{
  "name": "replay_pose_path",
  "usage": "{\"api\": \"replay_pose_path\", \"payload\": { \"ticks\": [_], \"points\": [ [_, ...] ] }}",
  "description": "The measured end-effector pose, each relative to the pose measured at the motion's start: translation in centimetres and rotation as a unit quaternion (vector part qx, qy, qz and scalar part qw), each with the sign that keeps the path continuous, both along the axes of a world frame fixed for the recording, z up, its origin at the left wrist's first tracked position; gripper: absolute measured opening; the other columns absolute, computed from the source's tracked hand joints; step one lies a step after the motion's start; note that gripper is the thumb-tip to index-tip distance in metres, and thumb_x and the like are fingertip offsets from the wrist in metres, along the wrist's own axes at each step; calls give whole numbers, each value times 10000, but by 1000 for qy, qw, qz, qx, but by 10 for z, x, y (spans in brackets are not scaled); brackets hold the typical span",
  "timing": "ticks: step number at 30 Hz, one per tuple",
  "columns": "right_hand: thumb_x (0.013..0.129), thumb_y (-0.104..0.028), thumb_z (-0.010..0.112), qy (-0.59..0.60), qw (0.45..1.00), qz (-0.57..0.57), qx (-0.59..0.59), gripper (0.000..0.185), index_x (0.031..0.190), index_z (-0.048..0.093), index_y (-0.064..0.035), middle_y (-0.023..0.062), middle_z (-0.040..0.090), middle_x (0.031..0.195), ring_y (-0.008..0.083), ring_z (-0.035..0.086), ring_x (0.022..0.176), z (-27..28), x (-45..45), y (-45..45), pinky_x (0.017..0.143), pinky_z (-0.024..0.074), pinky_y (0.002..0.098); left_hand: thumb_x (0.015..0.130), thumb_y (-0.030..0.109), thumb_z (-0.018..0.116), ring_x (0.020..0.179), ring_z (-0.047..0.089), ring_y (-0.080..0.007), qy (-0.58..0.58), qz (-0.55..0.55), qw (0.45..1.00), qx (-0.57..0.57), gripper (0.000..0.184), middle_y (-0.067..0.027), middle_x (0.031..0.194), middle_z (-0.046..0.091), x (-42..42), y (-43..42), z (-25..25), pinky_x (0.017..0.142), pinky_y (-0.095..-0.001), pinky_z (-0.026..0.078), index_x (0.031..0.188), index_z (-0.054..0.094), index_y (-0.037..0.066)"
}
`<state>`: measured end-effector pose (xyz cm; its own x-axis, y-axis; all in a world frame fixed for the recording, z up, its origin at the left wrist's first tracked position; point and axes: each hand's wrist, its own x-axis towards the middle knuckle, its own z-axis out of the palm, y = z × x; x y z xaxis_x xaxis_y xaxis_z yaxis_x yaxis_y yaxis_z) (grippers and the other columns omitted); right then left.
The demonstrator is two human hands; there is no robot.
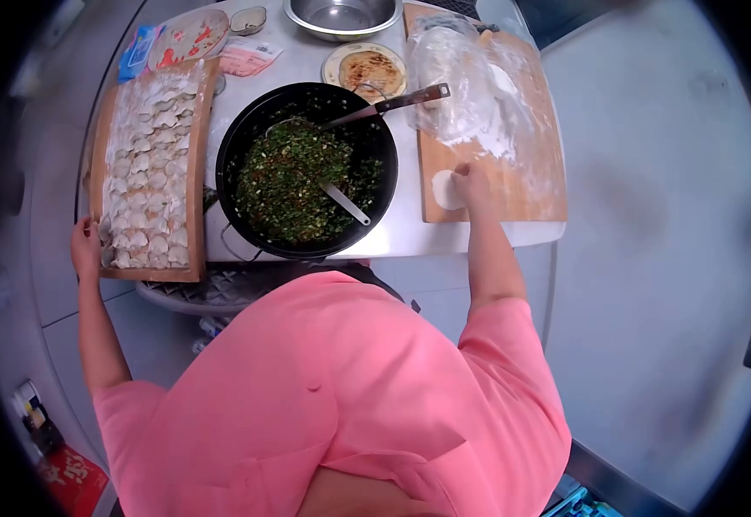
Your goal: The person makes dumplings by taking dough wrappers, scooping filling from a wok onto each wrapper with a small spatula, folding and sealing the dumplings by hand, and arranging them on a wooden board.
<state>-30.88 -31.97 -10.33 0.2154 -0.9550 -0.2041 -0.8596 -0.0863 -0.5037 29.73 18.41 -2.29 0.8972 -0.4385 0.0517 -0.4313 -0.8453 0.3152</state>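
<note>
My right hand (473, 184) pinches the edge of a round white dumpling wrapper (445, 191) on the near left corner of the wooden board (518, 195). At the near left edge of a wooden tray (195, 215) is my left hand (87, 245), its fingers curled together; whatever they hold is too small to make out. Rows of floured dumplings (144, 194) cover most of that tray. Between the hands stands a black pan (381, 145) of chopped green filling (294, 181). A metal spoon (345, 203) and a long-handled spatula (393, 102) rest in it.
A clear plastic bag (444, 82) lies over floury dough on the board. Behind the pan are a plate (331, 71) with a browned flatbread (370, 72) and a steel basin (341, 33). Plastic packets (250, 59) and a small bowl (248, 20) sit at the back left.
</note>
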Motion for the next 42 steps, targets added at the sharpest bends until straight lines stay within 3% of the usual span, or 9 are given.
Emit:
{"api": "replay_pose_path", "payload": {
  "ticks": [4, 10, 15, 18, 24, 28, 32, 38, 42],
  "points": [
    [715, -174, 646, -4, 999, 26, 31, 238, 896, 635, -21, 159, 644, 872, 253, 626, 835, 1, -3, -3, 752, 478, 336, 865, 199, 529, 854, 597, -223, 0, -16, 999, -27, 312, -121, 949, 625, -23, -14, 9, 769, -325, 463, 1109, 556, 6],
    [763, -163, 609, 10, 984, 90, -154, 177, 879, 618, -29, 144, 619, 862, 265, 608, 761, 10, -10, 39, 693, 470, 362, 876, 187, 526, 841, 578, -177, -16, -70, 995, -69, 283, -105, 969, 613, -63, -38, 22, 742, -298, 457, 1115, 565, 41],
    [787, -180, 601, -90, 987, -4, -133, 209, 943, 593, -43, 127, 590, 831, 267, 587, 753, 1, -10, 58, 691, 460, 370, 875, 172, 542, 857, 564, -153, -4, -99, 989, -108, 274, -71, 991, 601, -105, -65, 38, 710, -267, 452, 1125, 571, 61],
    [797, -180, 599, -120, 972, 46, -196, 188, 953, 601, -75, 111, 580, 829, 270, 579, 747, 10, -4, 63, 683, 461, 368, 875, 169, 547, 872, 558, -143, 18, -115, 987, -109, 279, -59, 1008, 592, -124, -87, 43, 707, -258, 451, 1133, 569, 66],
    [795, -218, 613, -25, 962, 134, -235, 97, 867, 635, -157, 47, 581, 842, 250, 582, 765, 12, -7, 56, 630, 471, 351, 867, 108, 543, 865, 542, -124, 52, -169, 969, -175, 265, -46, 1024, 572, -175, -135, 55, 693, -229, 436, 1128, 567, 65],
    [804, -207, 607, -49, 964, 144, -217, 113, 875, 647, -128, 67, 573, 840, 255, 574, 761, 12, -15, 50, 648, 465, 343, 845, 65, 551, 832, 544, -133, 33, -294, 930, -217, 218, -49, 940, 565, -244, -184, 72, 708, -221, 423, 1059, 579, 38],
    [797, -206, 613, -34, 936, 191, -292, 98, 869, 656, -155, 41, 584, 804, 230, 585, 738, 11, -21, 42, 596, 469, 334, 809, 8, 572, 812, 553, -145, 145, -398, 870, -254, 242, -69, 922, 566, -317, -239, 79, 658, -245, 458, 1049, 586, 42],
    [796, -192, 616, -153, 943, 168, -244, 113, 873, 664, -125, 63, 626, 738, 230, 607, 663, -5, -25, 40, 573, 484, 326, 789, 74, 574, 946, 561, -309, 188, -550, 787, -207, 268, -128, 1061, 573, -440, -316, 56, 797, -371, 470, 1054, 573, 34],
    [801, -154, 614, -263, 957, 69, -99, 120, 866, 657, -64, 104, 644, 751, 204, 620, 644, -9, -35, 43, 595, 489, 286, 775, 42, 530, 976, 544, -337, 215, -500, 818, -186, 308, -168, 1034, 576, -485, -380, -32, 851, -383, 438, 1080, 565, 27]
  ]
}}
